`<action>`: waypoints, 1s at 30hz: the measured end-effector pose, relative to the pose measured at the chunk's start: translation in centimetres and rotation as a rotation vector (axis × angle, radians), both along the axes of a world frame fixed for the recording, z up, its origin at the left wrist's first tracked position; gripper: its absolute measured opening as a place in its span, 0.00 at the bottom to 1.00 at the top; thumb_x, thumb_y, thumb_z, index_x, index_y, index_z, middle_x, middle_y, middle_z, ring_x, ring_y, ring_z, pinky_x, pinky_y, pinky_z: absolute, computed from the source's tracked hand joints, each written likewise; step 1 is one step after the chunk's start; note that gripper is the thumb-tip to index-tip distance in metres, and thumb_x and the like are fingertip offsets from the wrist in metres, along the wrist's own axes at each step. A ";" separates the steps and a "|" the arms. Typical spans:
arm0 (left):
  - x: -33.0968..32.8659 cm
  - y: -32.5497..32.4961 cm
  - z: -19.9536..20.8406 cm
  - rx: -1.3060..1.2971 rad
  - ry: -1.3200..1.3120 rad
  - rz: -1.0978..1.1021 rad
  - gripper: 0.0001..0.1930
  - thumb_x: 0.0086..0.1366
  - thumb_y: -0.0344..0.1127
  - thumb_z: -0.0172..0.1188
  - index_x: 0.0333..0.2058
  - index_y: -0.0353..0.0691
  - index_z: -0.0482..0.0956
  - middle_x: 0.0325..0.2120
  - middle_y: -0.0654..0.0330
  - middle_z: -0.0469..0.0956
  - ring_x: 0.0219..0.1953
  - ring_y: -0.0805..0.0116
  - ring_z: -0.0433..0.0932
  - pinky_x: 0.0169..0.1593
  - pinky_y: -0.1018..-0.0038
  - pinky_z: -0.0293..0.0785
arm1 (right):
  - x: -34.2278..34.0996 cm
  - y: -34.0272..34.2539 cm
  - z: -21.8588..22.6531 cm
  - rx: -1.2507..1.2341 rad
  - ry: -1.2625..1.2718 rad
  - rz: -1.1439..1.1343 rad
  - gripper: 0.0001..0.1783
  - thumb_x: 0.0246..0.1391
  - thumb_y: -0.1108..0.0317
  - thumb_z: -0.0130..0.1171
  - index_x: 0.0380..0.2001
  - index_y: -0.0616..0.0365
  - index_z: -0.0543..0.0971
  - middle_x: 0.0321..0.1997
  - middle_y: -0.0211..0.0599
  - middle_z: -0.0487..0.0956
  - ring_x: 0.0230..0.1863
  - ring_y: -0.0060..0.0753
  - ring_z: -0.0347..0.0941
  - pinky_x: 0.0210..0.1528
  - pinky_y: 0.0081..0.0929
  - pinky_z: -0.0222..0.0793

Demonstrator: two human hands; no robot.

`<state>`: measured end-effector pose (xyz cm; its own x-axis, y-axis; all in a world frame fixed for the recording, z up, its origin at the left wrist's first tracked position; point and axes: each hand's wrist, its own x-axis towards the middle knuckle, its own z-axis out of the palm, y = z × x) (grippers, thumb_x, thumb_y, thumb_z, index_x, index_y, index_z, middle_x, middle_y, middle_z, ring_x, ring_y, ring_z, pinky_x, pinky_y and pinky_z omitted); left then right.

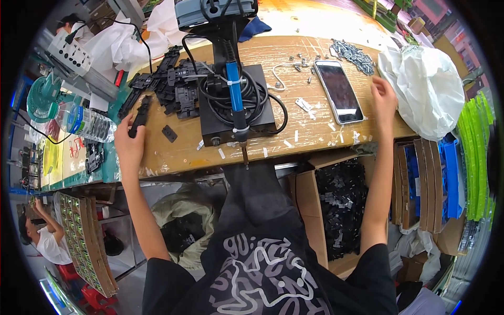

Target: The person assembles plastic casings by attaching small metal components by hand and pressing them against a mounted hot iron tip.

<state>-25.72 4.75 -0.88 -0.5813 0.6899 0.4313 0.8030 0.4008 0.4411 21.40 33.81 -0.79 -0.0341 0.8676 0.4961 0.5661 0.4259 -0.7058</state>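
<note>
At the left of the bench, my left hand (129,140) is closed round a long black plastic part (140,116), holding it tilted above the wood. A pile of similar black plastic parts (176,86) lies just beyond it. My right hand (385,96) is over the right side of the bench, between a phone (340,92) and a white plastic bag (425,89). Its fingers are curled with the tips together; whatever they pinch is too small to make out. Farther back lies a heap of small silver screws (354,56). A blue electric screwdriver (236,97) hangs upright in the middle, bit pointing down.
Behind the screwdriver sits a black box (265,118) with coiled cable. A small flat black piece (169,133) lies near my left hand. A water bottle (92,123) stands far left. Below the bench are a carton of black parts (310,210) and an open sack (202,205).
</note>
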 end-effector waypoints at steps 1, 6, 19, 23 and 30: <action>-0.2 -0.4 0.3 0.011 -0.040 0.041 0.18 0.51 0.35 0.52 0.42 0.35 0.70 0.30 0.53 0.72 0.33 0.61 0.69 0.40 0.72 0.64 | -0.6 1.6 0.1 0.012 -0.092 0.000 0.11 0.43 0.75 0.53 0.34 0.64 0.73 0.32 0.42 0.75 0.32 0.31 0.71 0.37 0.24 0.66; -0.6 -2.8 1.2 0.096 -0.140 0.110 0.15 0.56 0.35 0.48 0.41 0.35 0.72 0.23 0.59 0.71 0.24 0.74 0.67 0.32 0.78 0.65 | -0.6 6.8 -1.6 0.097 -0.391 -0.049 0.08 0.40 0.75 0.54 0.28 0.65 0.74 0.30 0.48 0.74 0.31 0.44 0.71 0.36 0.32 0.66; 9.7 -6.5 0.6 0.897 -1.660 -0.226 0.16 0.58 0.30 0.49 0.44 0.28 0.61 0.35 0.49 0.70 0.31 0.65 0.70 0.36 0.71 0.71 | 0.6 11.5 0.3 -0.381 -0.508 -0.023 0.07 0.32 0.75 0.58 0.21 0.62 0.74 0.16 0.41 0.74 0.19 0.35 0.72 0.24 0.28 0.67; 14.3 -5.5 1.0 0.635 -1.573 -0.316 0.17 0.53 0.24 0.51 0.42 0.29 0.62 0.32 0.45 0.72 0.32 0.59 0.75 0.38 0.63 0.75 | 0.7 11.9 0.1 -0.360 -0.681 -0.061 0.06 0.35 0.75 0.56 0.22 0.62 0.72 0.18 0.43 0.74 0.21 0.38 0.72 0.25 0.29 0.66; 18.1 -5.5 1.2 0.546 -1.675 -0.384 0.15 0.55 0.26 0.51 0.42 0.31 0.62 0.33 0.46 0.73 0.34 0.61 0.75 0.41 0.68 0.72 | -2.6 4.6 1.1 0.196 -0.481 -0.086 0.05 0.43 0.76 0.51 0.27 0.60 0.74 0.27 0.46 0.75 0.28 0.41 0.72 0.34 0.29 0.65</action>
